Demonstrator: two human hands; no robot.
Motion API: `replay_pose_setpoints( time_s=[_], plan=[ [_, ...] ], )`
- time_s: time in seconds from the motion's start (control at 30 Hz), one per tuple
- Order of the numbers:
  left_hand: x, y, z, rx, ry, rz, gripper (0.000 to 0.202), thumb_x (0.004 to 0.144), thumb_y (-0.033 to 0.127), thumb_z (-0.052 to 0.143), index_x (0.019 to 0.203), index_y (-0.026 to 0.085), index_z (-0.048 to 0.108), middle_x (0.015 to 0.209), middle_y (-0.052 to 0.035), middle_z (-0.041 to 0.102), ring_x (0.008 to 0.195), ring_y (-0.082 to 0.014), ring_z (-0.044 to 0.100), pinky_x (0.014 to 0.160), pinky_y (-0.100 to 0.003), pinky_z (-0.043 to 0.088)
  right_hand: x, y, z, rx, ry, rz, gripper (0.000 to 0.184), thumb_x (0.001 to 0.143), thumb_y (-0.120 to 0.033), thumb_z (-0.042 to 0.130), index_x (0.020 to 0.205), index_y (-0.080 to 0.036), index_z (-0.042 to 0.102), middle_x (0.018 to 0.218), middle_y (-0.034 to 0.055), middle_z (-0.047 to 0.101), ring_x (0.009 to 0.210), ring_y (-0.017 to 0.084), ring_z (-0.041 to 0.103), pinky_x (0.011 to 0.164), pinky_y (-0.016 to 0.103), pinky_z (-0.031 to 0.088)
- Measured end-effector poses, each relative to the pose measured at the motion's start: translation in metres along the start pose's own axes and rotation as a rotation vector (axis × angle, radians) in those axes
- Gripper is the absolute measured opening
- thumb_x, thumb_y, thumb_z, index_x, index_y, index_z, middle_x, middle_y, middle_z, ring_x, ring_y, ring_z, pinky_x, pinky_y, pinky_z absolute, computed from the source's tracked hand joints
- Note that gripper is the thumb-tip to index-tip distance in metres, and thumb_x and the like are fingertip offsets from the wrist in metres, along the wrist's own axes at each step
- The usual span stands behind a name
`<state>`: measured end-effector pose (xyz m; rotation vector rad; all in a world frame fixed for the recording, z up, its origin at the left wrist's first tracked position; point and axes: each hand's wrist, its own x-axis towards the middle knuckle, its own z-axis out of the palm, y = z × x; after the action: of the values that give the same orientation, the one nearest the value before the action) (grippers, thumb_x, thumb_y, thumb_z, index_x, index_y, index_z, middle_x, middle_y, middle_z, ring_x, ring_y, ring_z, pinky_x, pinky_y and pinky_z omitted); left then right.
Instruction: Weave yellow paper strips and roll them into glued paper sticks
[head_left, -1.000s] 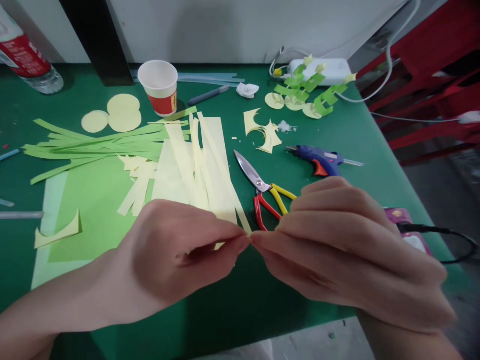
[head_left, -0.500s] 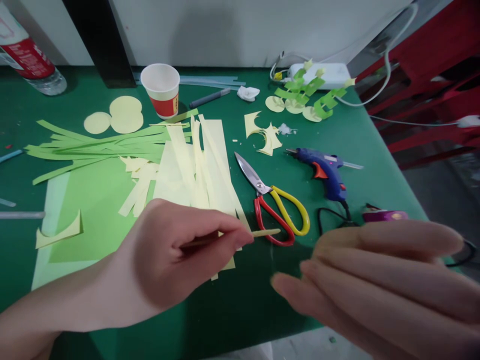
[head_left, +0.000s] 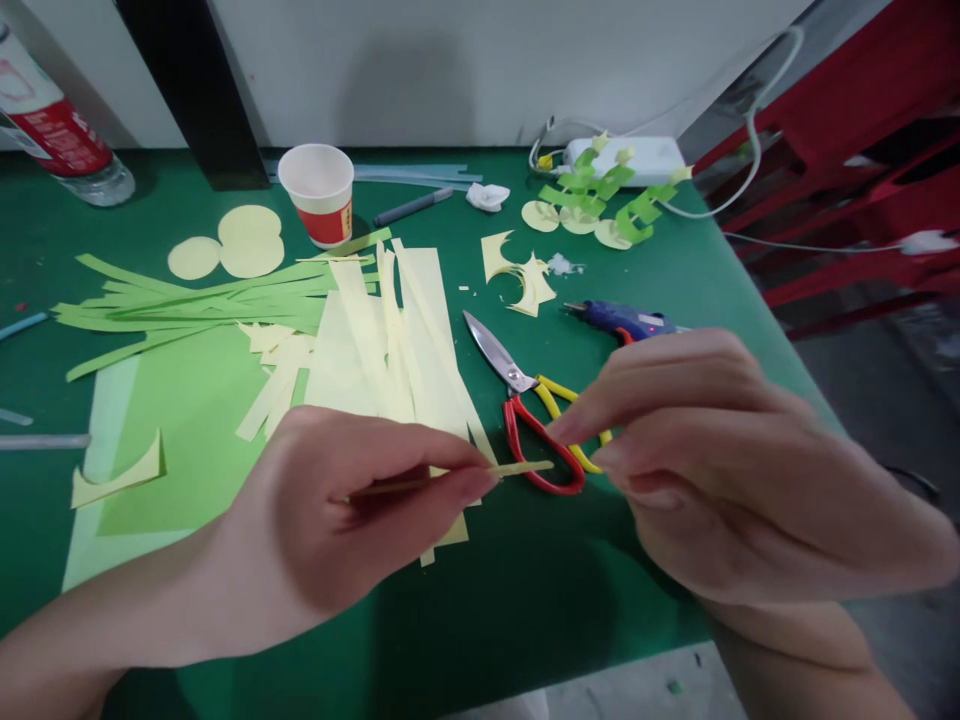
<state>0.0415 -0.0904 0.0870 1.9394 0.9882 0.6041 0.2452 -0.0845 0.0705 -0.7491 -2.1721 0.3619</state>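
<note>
My left hand point(head_left: 375, 510) is closed, pinching a thin pale-yellow strip point(head_left: 526, 467) between thumb and forefinger. The strip is seen nearly edge-on, and its tip sticks out to the right; whether it is paper I cannot tell. My right hand point(head_left: 697, 460) hovers just right of that tip, its forefinger and thumb apart with nothing visible between them. Below both hands lie scissors point(head_left: 514, 375) with one red and one yellow handle, partly covered by the right fingers. A blue glue gun point(head_left: 622, 318) is mostly hidden behind the right hand.
Cream paper strips and sheets point(head_left: 427, 300), green strips point(head_left: 187, 305) and a green sheet point(head_left: 187, 430) lie left. Behind them stand a paper cup point(head_left: 319, 190) and a bottle point(head_left: 67, 135). Green curled paper pieces point(head_left: 589, 180) on round bases sit by a white power strip point(head_left: 645, 160).
My right hand has moved up and left, turning so its fingers come close to the strip's tip, and it now covers much of the glue gun. The left hand has barely moved.
</note>
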Motion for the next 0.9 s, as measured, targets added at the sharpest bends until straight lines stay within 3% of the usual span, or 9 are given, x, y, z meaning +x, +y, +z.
replay_pose_setpoints(
  time_s=[0.1, 0.23, 0.4, 0.47, 0.57, 0.73, 0.9],
  plan=[
    [-0.001, 0.001, -0.001, -0.033, -0.017, -0.069, 0.017, 0.083, 0.019, 0.053, 0.073, 0.020, 0.066, 0.047, 0.0075, 0.060, 0.038, -0.0021, 0.047, 0.036, -0.008, 0.033, 0.006, -0.003, 0.002, 0.178, 0.021, -0.029, 0.014, 0.088, -0.011, 0.044, 0.098, -0.020, 0.048, 0.083, 0.0028, 0.066, 0.080, 0.012, 0.061, 0.075, 0.029, 0.046],
    [0.000, 0.001, -0.001, -0.104, -0.022, -0.162, 0.018, 0.082, 0.023, 0.054, 0.071, 0.022, 0.069, 0.048, 0.0058, 0.059, 0.043, -0.0041, 0.047, 0.038, -0.009, 0.035, 0.003, -0.003, 0.004, 0.284, -0.010, 0.062, 0.007, 0.085, -0.011, 0.048, 0.088, -0.017, 0.052, 0.086, 0.0062, 0.066, 0.084, 0.014, 0.061, 0.073, 0.030, 0.047],
    [0.003, 0.001, -0.003, -0.254, -0.030, -0.270, 0.018, 0.080, 0.023, 0.055, 0.072, 0.020, 0.070, 0.046, 0.0049, 0.053, 0.039, -0.0036, 0.039, 0.033, -0.011, 0.028, -0.001, -0.002, 0.009, 0.355, 0.153, 0.077, 0.026, 0.069, -0.011, 0.060, 0.095, -0.017, 0.056, 0.087, 0.0046, 0.066, 0.079, 0.017, 0.061, 0.065, 0.032, 0.050],
    [0.005, 0.002, -0.003, -0.312, -0.043, -0.297, 0.016, 0.079, 0.020, 0.055, 0.072, 0.018, 0.070, 0.045, 0.0057, 0.050, 0.036, -0.0024, 0.035, 0.031, -0.011, 0.025, -0.003, -0.003, 0.010, 0.386, 0.158, 0.177, 0.033, 0.066, -0.012, 0.064, 0.097, -0.019, 0.056, 0.088, 0.0030, 0.066, 0.079, 0.018, 0.060, 0.063, 0.033, 0.052],
    [0.006, 0.003, -0.003, -0.346, -0.056, -0.322, 0.015, 0.078, 0.017, 0.056, 0.071, 0.017, 0.069, 0.045, 0.0062, 0.048, 0.036, -0.0021, 0.035, 0.032, -0.010, 0.026, -0.004, -0.006, 0.011, 0.395, 0.105, 0.330, 0.037, 0.064, -0.008, 0.068, 0.094, -0.025, 0.055, 0.086, -0.0016, 0.068, 0.076, 0.016, 0.061, 0.063, 0.032, 0.053],
    [0.007, 0.003, -0.003, -0.364, -0.077, -0.322, 0.016, 0.078, 0.014, 0.055, 0.072, 0.018, 0.069, 0.044, 0.0071, 0.046, 0.037, -0.0022, 0.034, 0.032, -0.010, 0.025, -0.003, -0.008, 0.013, 0.442, 0.141, 0.315, 0.032, 0.065, -0.004, 0.068, 0.088, -0.021, 0.054, 0.075, 0.0001, 0.067, 0.067, 0.013, 0.062, 0.056, 0.028, 0.052],
    [0.007, 0.003, -0.004, -0.366, -0.110, -0.317, 0.017, 0.078, 0.014, 0.054, 0.069, 0.015, 0.067, 0.043, 0.0071, 0.043, 0.037, -0.0021, 0.031, 0.031, -0.011, 0.021, 0.000, -0.012, 0.010, 0.305, 0.085, 0.347, 0.028, 0.068, -0.010, 0.067, 0.085, -0.024, 0.049, 0.074, -0.0047, 0.068, 0.065, 0.009, 0.059, 0.058, 0.023, 0.053]
  ],
)
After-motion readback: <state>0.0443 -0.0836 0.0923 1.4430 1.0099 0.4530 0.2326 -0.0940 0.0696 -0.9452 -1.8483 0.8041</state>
